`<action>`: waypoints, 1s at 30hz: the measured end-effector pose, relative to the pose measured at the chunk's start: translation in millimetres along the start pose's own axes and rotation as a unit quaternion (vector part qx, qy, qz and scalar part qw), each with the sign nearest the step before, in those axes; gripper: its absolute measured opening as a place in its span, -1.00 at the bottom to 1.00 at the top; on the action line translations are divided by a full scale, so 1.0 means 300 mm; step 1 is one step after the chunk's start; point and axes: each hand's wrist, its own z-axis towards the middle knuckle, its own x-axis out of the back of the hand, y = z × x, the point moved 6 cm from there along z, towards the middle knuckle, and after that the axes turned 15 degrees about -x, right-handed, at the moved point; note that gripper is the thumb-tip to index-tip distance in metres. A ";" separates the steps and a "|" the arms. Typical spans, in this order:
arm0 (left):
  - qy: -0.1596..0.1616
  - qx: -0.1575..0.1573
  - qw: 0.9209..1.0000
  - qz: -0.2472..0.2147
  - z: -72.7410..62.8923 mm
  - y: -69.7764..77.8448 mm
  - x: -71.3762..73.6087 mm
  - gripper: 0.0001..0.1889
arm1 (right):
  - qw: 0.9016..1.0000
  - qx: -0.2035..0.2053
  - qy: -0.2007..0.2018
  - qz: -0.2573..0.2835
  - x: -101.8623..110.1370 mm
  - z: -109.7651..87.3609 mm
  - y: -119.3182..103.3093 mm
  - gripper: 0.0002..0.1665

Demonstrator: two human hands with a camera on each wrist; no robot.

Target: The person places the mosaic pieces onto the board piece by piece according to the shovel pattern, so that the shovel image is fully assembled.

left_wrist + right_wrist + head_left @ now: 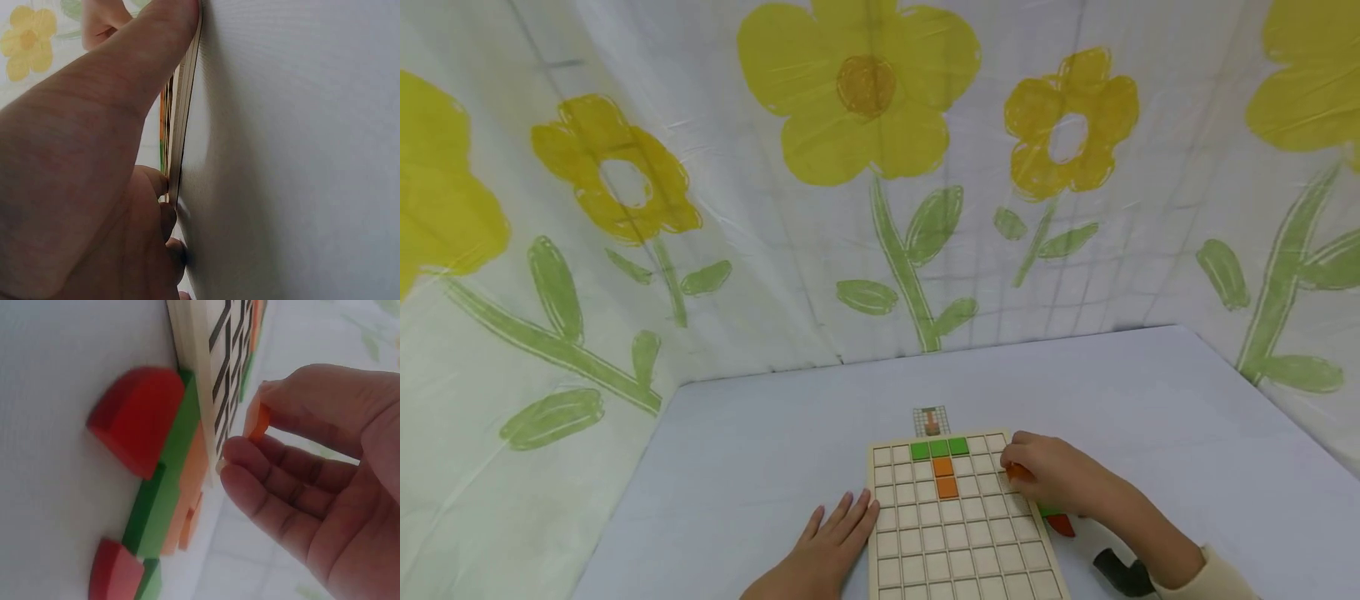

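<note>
A wooden grid board lies on the table. Three green tiles sit in its far row, with two orange tiles in a column below the middle one. My left hand rests beside the board's left edge, fingers straight and fingertips at the rim. Over the right edge, my right hand pinches an orange block between thumb and fingers. Close below that hand, against the board's side, lie red rounded blocks, green blocks and orange blocks.
A small printed card with a grid picture lies just beyond the board's far edge. Under the right forearm is a dark curved object. A white curtain with yellow flowers hangs behind the white table.
</note>
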 end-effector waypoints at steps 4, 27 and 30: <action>-0.002 0.001 1.000 0.001 0.004 -0.002 -0.002 0.26 | 1.000 0.018 -0.008 0.008 -0.016 -0.005 -0.023 -0.79; 0.006 -0.007 1.000 0.007 0.003 -0.014 -0.012 0.25 | 0.980 0.192 0.046 0.037 -0.105 -0.034 -0.188 -0.70; 0.006 -0.006 1.000 0.007 0.003 -0.015 -0.013 0.25 | 0.977 0.201 0.056 0.038 -0.103 -0.036 -0.197 -0.69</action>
